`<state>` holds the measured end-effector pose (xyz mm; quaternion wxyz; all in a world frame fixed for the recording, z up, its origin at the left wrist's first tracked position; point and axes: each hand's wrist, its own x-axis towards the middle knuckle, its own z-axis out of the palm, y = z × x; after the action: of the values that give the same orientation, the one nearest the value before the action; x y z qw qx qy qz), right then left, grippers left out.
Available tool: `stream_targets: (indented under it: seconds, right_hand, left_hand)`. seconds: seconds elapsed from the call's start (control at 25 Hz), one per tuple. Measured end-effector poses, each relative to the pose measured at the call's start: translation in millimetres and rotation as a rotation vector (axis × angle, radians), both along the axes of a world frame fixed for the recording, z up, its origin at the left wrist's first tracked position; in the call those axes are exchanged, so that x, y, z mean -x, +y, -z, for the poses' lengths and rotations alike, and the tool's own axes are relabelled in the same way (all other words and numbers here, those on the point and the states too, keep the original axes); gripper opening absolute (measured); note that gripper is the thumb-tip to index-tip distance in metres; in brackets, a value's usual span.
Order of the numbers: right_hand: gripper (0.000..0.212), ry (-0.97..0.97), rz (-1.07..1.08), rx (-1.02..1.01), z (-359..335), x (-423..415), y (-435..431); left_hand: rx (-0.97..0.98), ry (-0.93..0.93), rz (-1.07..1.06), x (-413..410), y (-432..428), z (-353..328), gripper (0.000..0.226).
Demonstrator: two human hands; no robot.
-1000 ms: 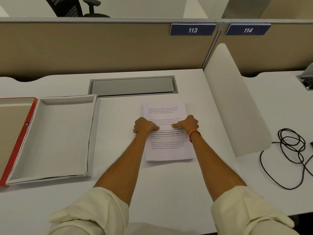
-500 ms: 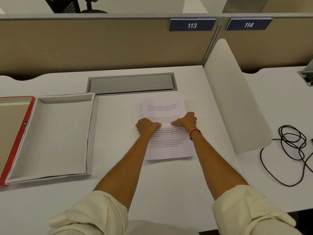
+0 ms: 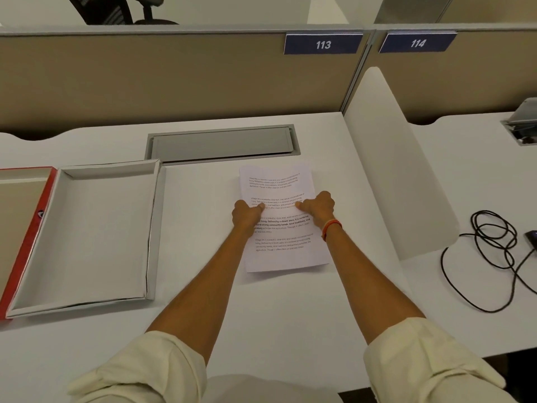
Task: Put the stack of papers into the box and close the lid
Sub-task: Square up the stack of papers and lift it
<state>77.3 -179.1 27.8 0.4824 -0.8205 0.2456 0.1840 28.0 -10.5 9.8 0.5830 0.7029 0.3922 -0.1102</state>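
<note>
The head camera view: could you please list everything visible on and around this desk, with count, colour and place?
Printed paper stack: one, white, desk centre, under both hands.
Open shallow cardboard box: one, white inside, left of papers.
Red-edged box lid: one, far left, lying open.
Grey cable hatch: one, behind papers.
Coiled black cable: one, neighbouring desk, right.
Number plates: two, blue, 113 and 114, on the partition.
Black office chair: one, beyond the partition.
Hands: left hand, right hand, gripping the stack's edges.
</note>
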Motion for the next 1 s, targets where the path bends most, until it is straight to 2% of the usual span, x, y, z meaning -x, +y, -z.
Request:
stream_targets:
  seconds: [0.16, 0.28, 0.44, 0.56, 0.72, 1.0]
  right_hand:
    - [0.037, -0.157, -0.004, -0.038, -25, -3, 4]
    - [0.041, -0.32, 0.012, -0.06, -50, -6, 7]
    - [0.036, -0.511, 0.046, -0.18, -67, 3, 8]
    - [0.027, -0.595, 0.005, -0.334, -63, 19, 4]
    - [0.031, -0.648, 0.003, -0.449, -53, 33, 1]
    - [0.042, -0.629, 0.013, -0.471, -29, 48, -1]
  left_hand:
    - [-0.06, -0.189, -0.001, -4, 1, -20, 0.044]
    - [-0.132, -0.373, -0.015, -9, 1, -47, 0.033]
    - [-0.06, -0.635, -0.052, 0, -1, -68, 0.034]
    - [-0.011, -0.757, -0.063, 12, 0, -67, 0.033]
    - [0.031, -0.829, -0.026, 23, 5, -61, 0.03]
    - [0.019, -0.824, 0.012, 35, 11, -44, 0.039]
